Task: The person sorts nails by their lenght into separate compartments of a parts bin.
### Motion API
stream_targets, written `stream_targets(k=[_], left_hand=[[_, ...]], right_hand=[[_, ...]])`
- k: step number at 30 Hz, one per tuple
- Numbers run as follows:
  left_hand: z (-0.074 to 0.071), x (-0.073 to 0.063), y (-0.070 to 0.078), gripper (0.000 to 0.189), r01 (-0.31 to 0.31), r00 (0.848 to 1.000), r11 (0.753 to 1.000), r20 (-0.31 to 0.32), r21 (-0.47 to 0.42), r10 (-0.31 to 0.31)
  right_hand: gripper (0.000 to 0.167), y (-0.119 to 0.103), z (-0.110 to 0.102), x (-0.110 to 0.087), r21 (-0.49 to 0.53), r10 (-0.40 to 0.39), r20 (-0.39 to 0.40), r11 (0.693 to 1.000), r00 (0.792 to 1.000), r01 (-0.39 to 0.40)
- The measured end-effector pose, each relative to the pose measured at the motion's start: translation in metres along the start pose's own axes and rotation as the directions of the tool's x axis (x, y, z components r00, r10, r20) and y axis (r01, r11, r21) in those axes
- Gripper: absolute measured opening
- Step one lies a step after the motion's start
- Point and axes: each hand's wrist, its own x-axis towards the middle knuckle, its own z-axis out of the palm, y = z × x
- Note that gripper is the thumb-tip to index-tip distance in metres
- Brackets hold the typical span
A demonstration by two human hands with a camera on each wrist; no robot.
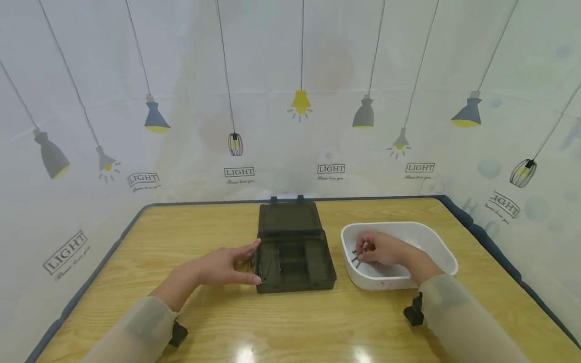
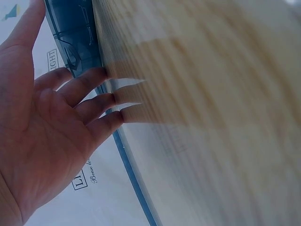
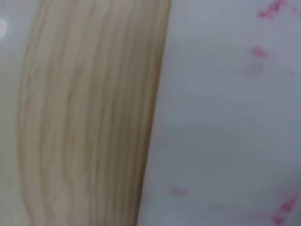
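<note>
A dark see-through compartment box (image 1: 320, 262) stands on the table with its lid (image 1: 289, 217) folded back. Thin metal pins (image 1: 268, 267) lie in its left compartment. My left hand (image 1: 218, 264) is at the box's left side, thumb by the front corner and fingers spread toward the back; in the left wrist view its lower fingertips rest at the tabletop. Inside a white tub (image 1: 426, 239), my right hand (image 1: 383, 248) has its fingers curled down at small grey metal pieces (image 1: 355, 261). I cannot tell whether it pinches one. The right wrist view misses this hand.
The wooden table (image 1: 199, 222) has a dark blue edge (image 1: 481, 242) along the back and sides. A pale sheet (image 1: 190, 101) printed with lamps rises behind it. The tub's outer wall (image 3: 216, 117) fills the right wrist view's right side, with reddish marks.
</note>
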Motion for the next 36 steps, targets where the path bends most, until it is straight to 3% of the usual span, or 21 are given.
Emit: stream_targets(k=[7,12,16,20,23,31,36], left_hand=[[0.002,0.0,0.001,0.11,0.0,1.0,1.0,-0.001,0.002,0.0],[0.002,0.001,0.001,0.109,-0.002,1.0,1.0,-0.002,0.0,0.002],[0.001,0.001,0.001,0.109,-0.009,1.0,1.0,-0.005,0.009,0.009],[0.0,0.001,0.001,0.109,-0.014,1.0,1.0,-0.008,0.012,0.014],[0.0,0.001,0.0,0.109,-0.012,1.0,1.0,-0.008,0.011,0.012],[0.0,0.0,0.001,0.109,-0.014,1.0,1.0,0.002,0.002,0.014],[0.002,0.001,0.0,0.109,-0.011,1.0,1.0,0.0,0.003,0.011]], right_hand=[[0.009,-0.001,-0.002,-0.004,-0.077,0.006,-0.008,0.997,1.0,-0.006],[0.01,-0.002,-0.007,-0.008,-0.126,0.015,-0.075,0.992,0.997,-0.025],[0.01,-0.002,-0.01,-0.015,-0.108,0.039,-0.121,0.993,0.992,-0.052],[0.007,-0.002,-0.012,-0.022,-0.063,0.012,-0.144,0.998,0.99,-0.021],[0.017,-0.003,-0.013,-0.026,-0.029,-0.017,-0.161,1.0,0.987,0.012],[0.029,-0.015,-0.011,-0.031,0.166,0.045,-0.196,0.986,0.98,-0.012],[0.034,-0.03,-0.008,-0.031,0.22,0.022,-0.231,0.975,0.973,0.03]])
